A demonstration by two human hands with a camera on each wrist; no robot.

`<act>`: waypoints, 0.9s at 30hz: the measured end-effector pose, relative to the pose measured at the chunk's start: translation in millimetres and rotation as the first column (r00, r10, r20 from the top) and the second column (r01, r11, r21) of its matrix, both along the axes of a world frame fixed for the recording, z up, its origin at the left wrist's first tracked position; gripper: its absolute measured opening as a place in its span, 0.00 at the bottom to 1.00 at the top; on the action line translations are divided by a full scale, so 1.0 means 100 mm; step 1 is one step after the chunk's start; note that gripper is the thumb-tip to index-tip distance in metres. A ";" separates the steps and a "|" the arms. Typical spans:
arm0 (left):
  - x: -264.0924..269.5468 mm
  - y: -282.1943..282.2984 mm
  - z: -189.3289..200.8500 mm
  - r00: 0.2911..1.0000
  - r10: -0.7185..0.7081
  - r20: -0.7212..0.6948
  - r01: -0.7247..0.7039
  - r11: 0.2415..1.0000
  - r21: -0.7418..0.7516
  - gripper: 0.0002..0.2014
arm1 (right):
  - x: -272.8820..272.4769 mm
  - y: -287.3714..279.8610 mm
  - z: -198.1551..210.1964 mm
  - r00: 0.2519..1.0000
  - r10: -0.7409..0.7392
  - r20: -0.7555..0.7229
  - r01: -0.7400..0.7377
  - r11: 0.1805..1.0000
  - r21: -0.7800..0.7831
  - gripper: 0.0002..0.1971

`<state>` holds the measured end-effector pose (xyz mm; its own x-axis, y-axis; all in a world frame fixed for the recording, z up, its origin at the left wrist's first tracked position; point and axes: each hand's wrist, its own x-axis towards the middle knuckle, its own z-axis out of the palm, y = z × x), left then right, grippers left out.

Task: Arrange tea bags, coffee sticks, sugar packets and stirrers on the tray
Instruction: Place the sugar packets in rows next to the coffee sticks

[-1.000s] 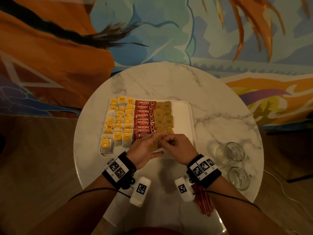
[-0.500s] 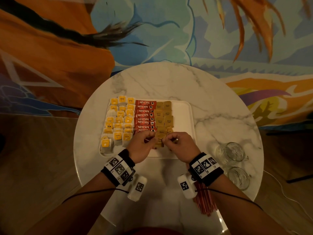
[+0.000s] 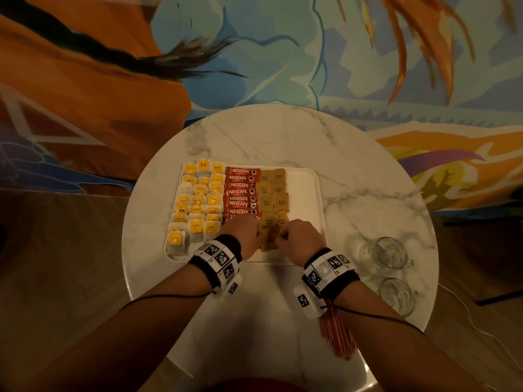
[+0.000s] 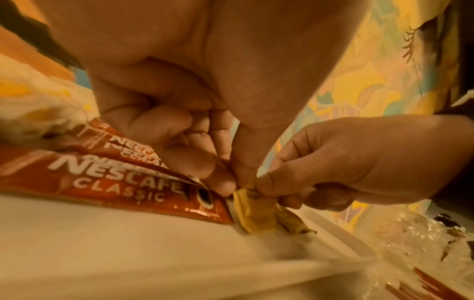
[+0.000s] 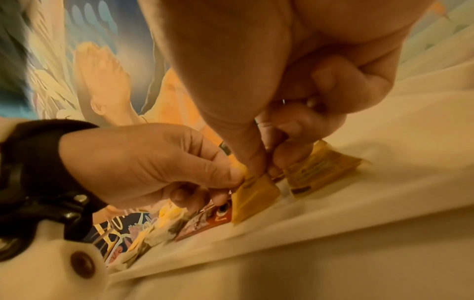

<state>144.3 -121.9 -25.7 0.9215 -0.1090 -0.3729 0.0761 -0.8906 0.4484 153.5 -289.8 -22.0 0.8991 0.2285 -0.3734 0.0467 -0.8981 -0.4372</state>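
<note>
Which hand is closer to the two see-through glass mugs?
The right hand. It is beside the two clear glass mugs on the round marble table; the left hand is farther away.

The left part of the white tray (image 3: pixel 317 193) was filled by tea bags (image 3: pixel 198 205), Nescafé coffee sticks (image 3: pixel 240 190) and brown sugar packets (image 3: pixel 273 193), packed side by side. A bare strip was left along the tray's right side. The near middle of the tray was blocked by the left hand (image 3: pixel 244 236) and right hand (image 3: pixel 300 239), met over one sugar packet (image 4: pixel 256 213). On the marble table (image 3: pixel 283 131), open surface was seen beyond the tray. To the right, two glass mugs (image 3: pixel 382 253) stood in the way; red stirrers (image 3: pixel 338 332) lay at the near edge.
</note>
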 end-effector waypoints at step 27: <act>0.01 -0.09 -0.14 0.996 -0.079 0.030 0.077 0.995 0.063 0.22 | -0.01 -0.15 0.08 0.994 0.110 0.022 -0.108 0.991 -0.082 0.12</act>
<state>145.3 -130.4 -40.1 0.9227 -0.1591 -0.3512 -0.0087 -0.9192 0.3937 152.8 -305.1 -14.0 0.8802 0.2960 -0.3709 0.1573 -0.9194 -0.3606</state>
